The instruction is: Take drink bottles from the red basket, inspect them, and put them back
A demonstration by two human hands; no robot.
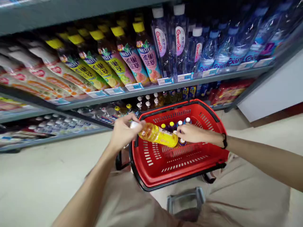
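Note:
My left hand (125,132) is closed around the white-capped neck of a drink bottle (164,136) with a yellow label and amber contents. This bottle lies tilted over the red shopping basket (151,171), its base low and to the right. Inside the basket, several small bottles stand upright with white or yellow caps (171,124). My right hand (189,133) reaches in from the right, fingers curled together at a white-capped bottle (175,132) beside the yellow-label bottle's base. The fingers partly hide what they grip.
Store shelves (151,88) run along the far side, with yellow-capped tea bottles (127,52), water bottles (233,47) and white-capped bottles (56,67). A grey stool-like frame (186,201) is between my legs, below the basket. A white panel (274,85) stands at the right.

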